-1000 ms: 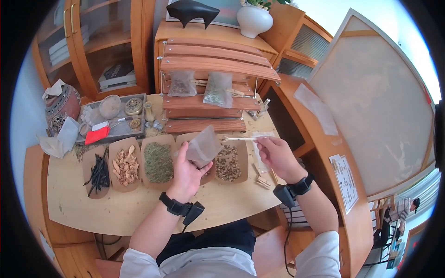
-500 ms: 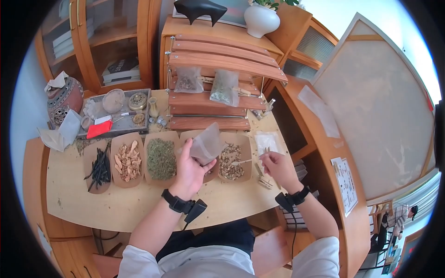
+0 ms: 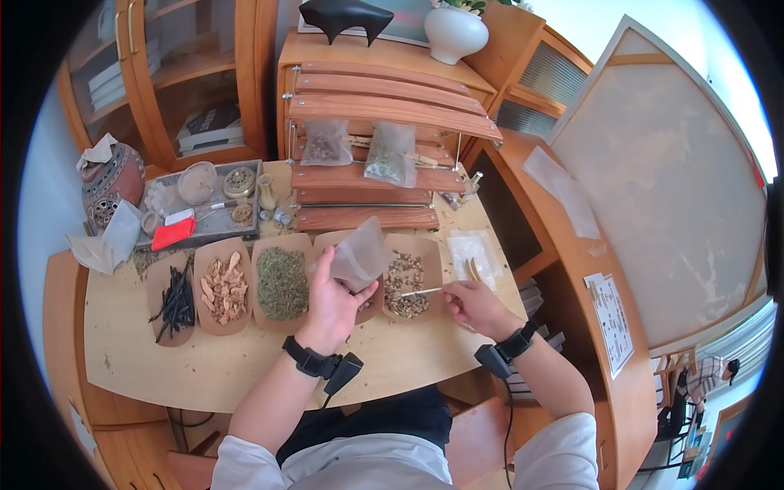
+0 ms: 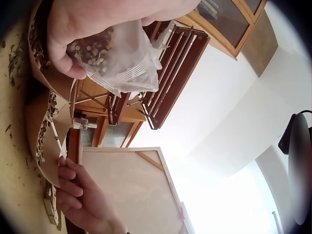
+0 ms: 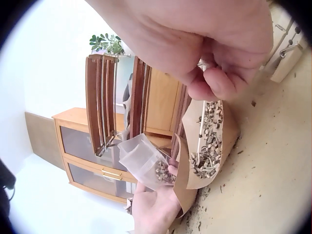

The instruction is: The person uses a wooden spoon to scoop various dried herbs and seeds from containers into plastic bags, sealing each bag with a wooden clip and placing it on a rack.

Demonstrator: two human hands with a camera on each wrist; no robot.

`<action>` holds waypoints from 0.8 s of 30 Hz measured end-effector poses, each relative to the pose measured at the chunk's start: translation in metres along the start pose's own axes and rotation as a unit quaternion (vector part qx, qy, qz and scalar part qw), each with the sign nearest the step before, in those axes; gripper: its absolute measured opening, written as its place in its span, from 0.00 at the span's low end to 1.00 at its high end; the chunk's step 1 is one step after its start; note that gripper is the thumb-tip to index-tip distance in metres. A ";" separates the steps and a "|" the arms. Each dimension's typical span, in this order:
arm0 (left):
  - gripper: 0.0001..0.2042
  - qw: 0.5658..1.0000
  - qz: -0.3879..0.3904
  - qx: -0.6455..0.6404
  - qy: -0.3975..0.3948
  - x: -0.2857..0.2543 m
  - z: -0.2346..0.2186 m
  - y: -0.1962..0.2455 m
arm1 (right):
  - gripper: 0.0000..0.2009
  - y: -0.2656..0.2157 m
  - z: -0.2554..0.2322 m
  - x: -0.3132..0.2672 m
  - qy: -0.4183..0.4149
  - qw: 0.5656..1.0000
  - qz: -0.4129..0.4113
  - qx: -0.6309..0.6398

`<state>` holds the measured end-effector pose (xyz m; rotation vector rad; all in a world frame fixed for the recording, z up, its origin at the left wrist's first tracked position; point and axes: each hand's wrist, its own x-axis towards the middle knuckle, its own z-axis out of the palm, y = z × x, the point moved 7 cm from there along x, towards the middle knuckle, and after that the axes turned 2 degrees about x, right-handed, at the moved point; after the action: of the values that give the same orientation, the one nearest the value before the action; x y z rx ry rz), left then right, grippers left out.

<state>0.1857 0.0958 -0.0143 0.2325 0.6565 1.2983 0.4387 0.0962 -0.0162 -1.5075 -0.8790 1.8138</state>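
My left hand [image 3: 329, 304] holds a translucent pouch [image 3: 364, 251] upright, its mouth spread at the top. Chopped brown and pale herb pieces [image 4: 95, 51] show in the bottom of the pouch in the left wrist view. Between thumb and fingers, my right hand [image 3: 476, 309] pinches a thin white spoon [image 3: 420, 291] by its handle end. The spoon's far end is down among the dried chopped herbs [image 5: 209, 139] in the rightmost brown paper tray [image 3: 431, 260]. Another tray sits partly hidden behind my left hand.
Further left stand paper trays with green dried herb [image 3: 282, 282], tan slices [image 3: 224, 292] and dark strips [image 3: 173, 302]. Behind them are a grey tray [image 3: 220, 229] of small vessels and a slatted wooden rack [image 3: 367, 175] bearing two filled pouches. A flat clear packet [image 3: 472, 249] lies at right.
My right hand has brought the spoon from above the rightmost tray down into its herbs, swinging right and then back left. My left hand keeps the pouch in nearly the same place.
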 end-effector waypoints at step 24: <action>0.30 0.999 -0.010 -0.040 -0.034 -0.003 0.005 0.002 | 0.13 -0.081 0.020 -0.061 0.139 0.921 -0.318 -0.178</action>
<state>0.1862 0.0948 -0.0085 0.2023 0.5469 1.2900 0.4326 0.0933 0.0873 -1.4103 -1.4041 0.9783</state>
